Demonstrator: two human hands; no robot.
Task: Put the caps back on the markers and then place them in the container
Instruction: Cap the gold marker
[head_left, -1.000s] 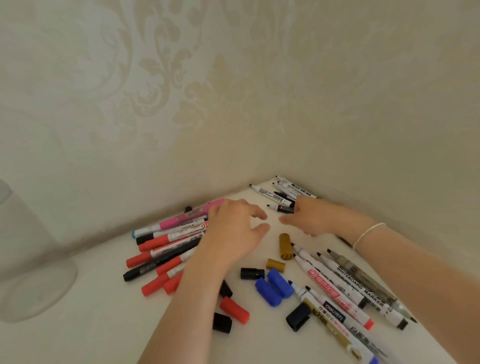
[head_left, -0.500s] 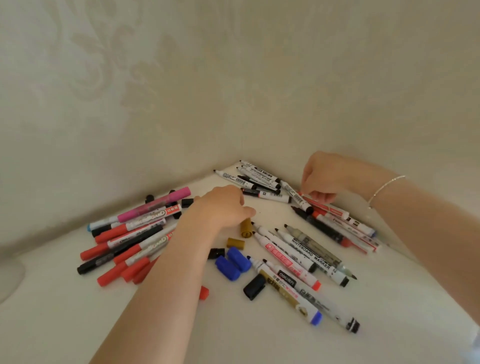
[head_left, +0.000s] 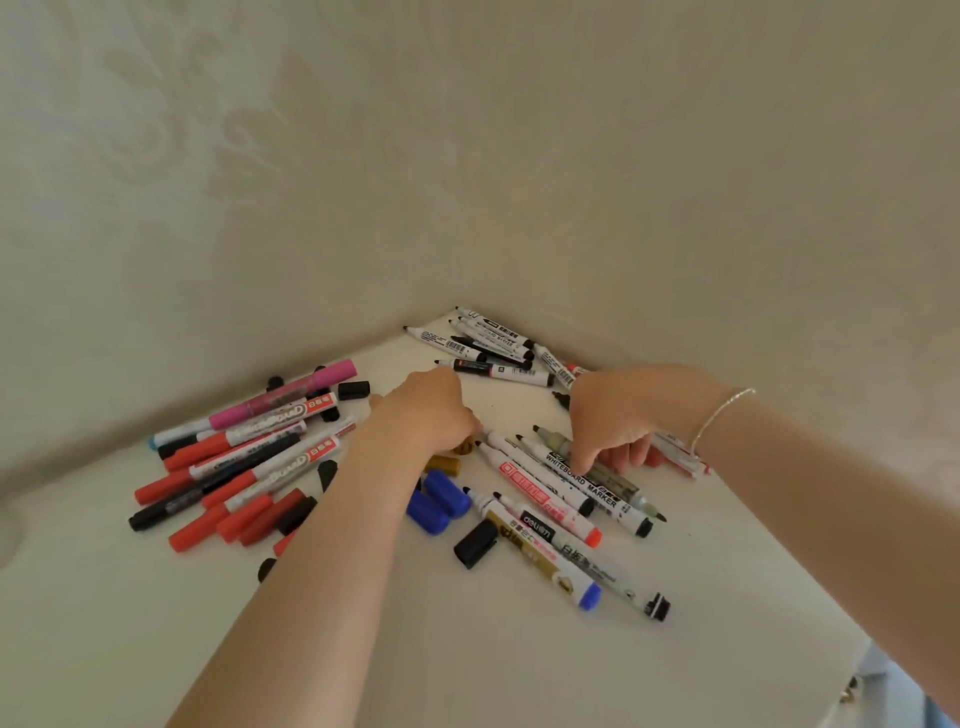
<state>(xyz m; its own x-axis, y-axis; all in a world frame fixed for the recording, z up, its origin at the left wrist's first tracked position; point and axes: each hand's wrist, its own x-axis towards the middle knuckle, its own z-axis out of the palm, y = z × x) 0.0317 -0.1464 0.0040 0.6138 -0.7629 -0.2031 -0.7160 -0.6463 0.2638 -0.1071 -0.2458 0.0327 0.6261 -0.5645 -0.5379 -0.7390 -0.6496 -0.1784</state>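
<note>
My left hand (head_left: 426, 410) is curled over a gold cap (head_left: 464, 447) in the middle of the white table (head_left: 519, 660); only the cap's lower end shows under the fingers. A second gold cap (head_left: 444, 464) lies just below it. My right hand (head_left: 618, 421) reaches down onto a fan of uncapped markers (head_left: 545, 499). Its fingertips straddle a grey-tipped marker (head_left: 558, 441) beside the one marked WHITEBOARD MARKER (head_left: 597, 486). Two blue caps (head_left: 441, 499) and a black cap (head_left: 475, 543) lie loose near my left forearm. Only a faint curve at the left edge hints at the container.
A pile of red, black and pink markers (head_left: 244, 457) lies to the left, with loose black caps around it. Several black-and-white markers (head_left: 488, 343) sit in the far corner where two walls meet. The table's edge (head_left: 857, 675) runs at the lower right.
My right hand has come down from the far markers onto the grey-tipped marker. My left hand has stayed at the gold cap and closed over it. The view has shifted slightly.
</note>
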